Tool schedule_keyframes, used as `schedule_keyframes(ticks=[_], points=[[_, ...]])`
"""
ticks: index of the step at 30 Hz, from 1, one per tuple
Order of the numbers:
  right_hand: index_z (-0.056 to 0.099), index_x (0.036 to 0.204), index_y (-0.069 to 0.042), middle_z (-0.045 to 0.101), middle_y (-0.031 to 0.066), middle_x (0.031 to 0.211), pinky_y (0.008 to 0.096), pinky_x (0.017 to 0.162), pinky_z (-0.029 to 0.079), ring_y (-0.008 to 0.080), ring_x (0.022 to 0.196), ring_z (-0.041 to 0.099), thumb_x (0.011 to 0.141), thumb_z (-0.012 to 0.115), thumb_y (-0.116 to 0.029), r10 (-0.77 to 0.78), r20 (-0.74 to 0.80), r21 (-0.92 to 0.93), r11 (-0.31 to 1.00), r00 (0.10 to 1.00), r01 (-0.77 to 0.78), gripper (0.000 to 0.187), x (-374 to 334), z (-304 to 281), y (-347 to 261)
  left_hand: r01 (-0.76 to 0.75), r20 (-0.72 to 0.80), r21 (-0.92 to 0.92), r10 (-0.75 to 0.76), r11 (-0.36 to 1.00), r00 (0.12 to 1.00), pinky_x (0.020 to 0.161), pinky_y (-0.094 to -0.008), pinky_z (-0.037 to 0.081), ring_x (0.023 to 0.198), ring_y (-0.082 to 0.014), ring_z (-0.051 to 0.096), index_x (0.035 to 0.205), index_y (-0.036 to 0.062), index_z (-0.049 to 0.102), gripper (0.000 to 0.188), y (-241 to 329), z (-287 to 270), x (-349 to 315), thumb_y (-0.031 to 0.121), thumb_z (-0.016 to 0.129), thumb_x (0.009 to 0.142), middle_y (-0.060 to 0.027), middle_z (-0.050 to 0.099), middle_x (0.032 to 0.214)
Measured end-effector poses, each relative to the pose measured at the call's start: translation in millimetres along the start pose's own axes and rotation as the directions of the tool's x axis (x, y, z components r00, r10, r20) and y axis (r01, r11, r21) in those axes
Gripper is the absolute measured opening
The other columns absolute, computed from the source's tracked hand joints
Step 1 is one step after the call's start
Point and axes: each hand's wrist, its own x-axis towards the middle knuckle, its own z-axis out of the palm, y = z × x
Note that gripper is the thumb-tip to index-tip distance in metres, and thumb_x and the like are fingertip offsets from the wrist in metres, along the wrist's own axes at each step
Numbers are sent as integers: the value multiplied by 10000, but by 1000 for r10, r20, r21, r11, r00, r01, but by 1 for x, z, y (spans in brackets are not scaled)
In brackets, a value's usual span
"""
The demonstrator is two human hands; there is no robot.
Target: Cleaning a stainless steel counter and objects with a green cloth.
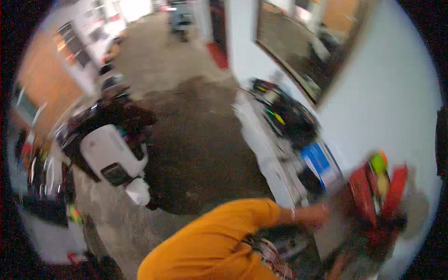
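Note:
An orange sleeve comes in from the lower edge, and my left hand (316,214) reaches out of it to the right, beside the front edge of a low bench. Motion smears its fingers, so its grip does not show. Near the bottom a blurred skin-toned strip, apparently my right hand or forearm (339,267), lies below a red open case or box (364,191). A round yellow-green thing (378,162) sits between the red sides. Dark clutter (289,245) lies below my left forearm, too blurred to name.
Along the right wall, the bench's pale cover (261,149) bears a black heap with cables (294,119) and a blue-and-white box (317,161). Above hangs a framed mirror or window (298,46). A dark vehicle-like shape with a light grey panel (107,147) stands left; a red mat (217,55) lies beyond.

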Motion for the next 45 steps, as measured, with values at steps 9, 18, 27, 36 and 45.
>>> schedule_keyframes(ticks=[9,18,27,36,45], points=[[415,1302,-108,377,227,1308,470,977,344,423,1156,396,772,596,-200,293,154,161,935,944,-316,567,-83,-230,-15,184,-197,52,-170,982,965,776,-428,430,899,-380,501,1067,1,489,371,8,-42,-2,130,574,729,-210,504,985],[442,1280,-180,374,150,1332,465,927,402,393,1154,408,740,597,-215,205,254,131,961,945,-243,562,-114,-251,36,382,-135,-16,-381,924,915,784,-417,450,910,-398,512,1039,-13,512,316,17,-26,-5,133,548,761,-214,508,1002],[484,1244,-157,461,134,1165,452,881,427,350,1066,456,746,575,-317,372,334,-31,923,866,-385,531,-15,-219,-7,305,-99,53,-299,951,949,779,-426,450,885,-384,525,1030,-23,511,319,17,-32,-9,98,560,739,-216,511,979],[537,1164,-111,477,125,1089,449,830,443,327,1020,466,713,625,-278,123,298,285,935,947,-212,489,-10,-254,-109,224,-165,126,-203,966,965,790,-416,440,905,-379,510,1084,-20,492,351,2,-27,-13,121,529,765,-206,513,1004],[544,1164,-135,455,122,1225,449,877,431,334,1079,448,713,619,-271,112,208,345,921,972,-180,477,-121,-276,-6,179,-160,198,-148,964,976,766,-412,439,857,-366,518,1050,-36,506,307,7,-26,-7,157,491,811,-209,518,976]])
